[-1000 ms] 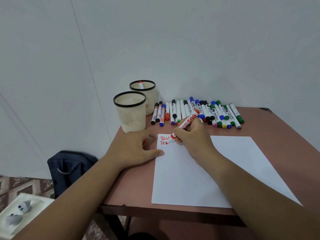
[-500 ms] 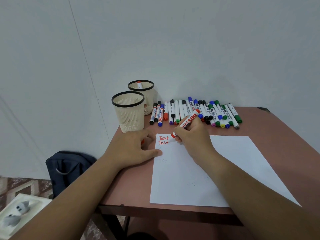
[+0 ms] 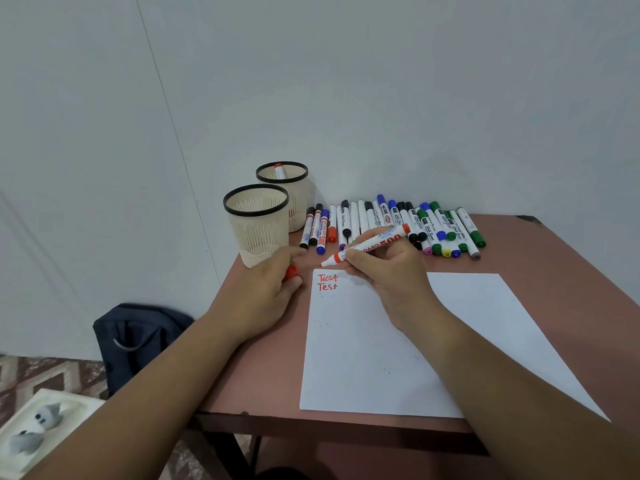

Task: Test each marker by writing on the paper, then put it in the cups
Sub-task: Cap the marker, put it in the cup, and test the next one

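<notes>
My right hand (image 3: 388, 271) grips an uncapped red marker (image 3: 367, 247), its tip lifted just above the top left corner of the white paper (image 3: 398, 348). Two red words "Test" (image 3: 327, 282) are written there. My left hand (image 3: 263, 292) is off the paper, to its left, and holds the red cap (image 3: 290, 271) between its fingers. Two cream mesh cups with black rims stand at the back left: the near cup (image 3: 258, 223) looks empty, the far cup (image 3: 291, 188) holds one red marker (image 3: 279, 170). A row of several markers (image 3: 398, 223) lies behind the paper.
The brown table (image 3: 554, 271) stands against a white wall. A dark bag (image 3: 138, 341) sits on the floor at the left. A white tray with grey things (image 3: 38, 427) lies at the lower left on the patterned floor.
The second "Test" got finished. My right hand lifted the marker tip off the paper. My left hand slid off the paper's edge, and the red cap now shows in its fingers.
</notes>
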`<state>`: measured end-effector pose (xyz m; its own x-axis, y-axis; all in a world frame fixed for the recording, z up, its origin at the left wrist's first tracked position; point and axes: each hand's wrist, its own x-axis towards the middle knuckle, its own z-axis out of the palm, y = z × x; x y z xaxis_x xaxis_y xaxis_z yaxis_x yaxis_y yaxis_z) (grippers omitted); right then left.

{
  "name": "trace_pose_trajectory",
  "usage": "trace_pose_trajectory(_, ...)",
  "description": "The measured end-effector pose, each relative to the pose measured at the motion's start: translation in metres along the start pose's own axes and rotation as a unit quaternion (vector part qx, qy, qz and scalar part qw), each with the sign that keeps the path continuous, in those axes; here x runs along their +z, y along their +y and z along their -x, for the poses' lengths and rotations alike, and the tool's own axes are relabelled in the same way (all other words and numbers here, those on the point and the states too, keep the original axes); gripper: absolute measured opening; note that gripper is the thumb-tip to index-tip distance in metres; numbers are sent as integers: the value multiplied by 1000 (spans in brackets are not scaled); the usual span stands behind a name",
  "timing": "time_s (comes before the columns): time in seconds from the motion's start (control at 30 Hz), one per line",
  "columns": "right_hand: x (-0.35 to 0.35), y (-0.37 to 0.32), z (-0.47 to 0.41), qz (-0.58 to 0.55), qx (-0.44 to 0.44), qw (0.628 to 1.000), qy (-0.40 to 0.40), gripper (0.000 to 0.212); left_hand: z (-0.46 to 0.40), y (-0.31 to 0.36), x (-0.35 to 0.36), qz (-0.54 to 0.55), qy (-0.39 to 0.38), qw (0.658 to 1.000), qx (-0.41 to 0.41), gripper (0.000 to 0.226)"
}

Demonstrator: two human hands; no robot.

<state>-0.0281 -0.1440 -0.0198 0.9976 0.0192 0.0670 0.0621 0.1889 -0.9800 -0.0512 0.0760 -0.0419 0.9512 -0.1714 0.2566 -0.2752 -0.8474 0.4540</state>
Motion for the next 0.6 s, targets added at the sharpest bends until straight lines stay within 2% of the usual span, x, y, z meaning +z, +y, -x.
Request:
trace_pose_trajectory(0.1,-1,-3,3,-44,-7,998,-38,18,-2,-2,2,38,4,999,8,30)
trace_pose_trajectory(0.27,-2,-3,6,-65,-22,993,-92,12,-3,1,1,20,32,999,30,22)
trace_pose_trajectory(0.6,1,-8,11,-40,2,995,-92,12,-1,0,-1,29,50,997,51,23)
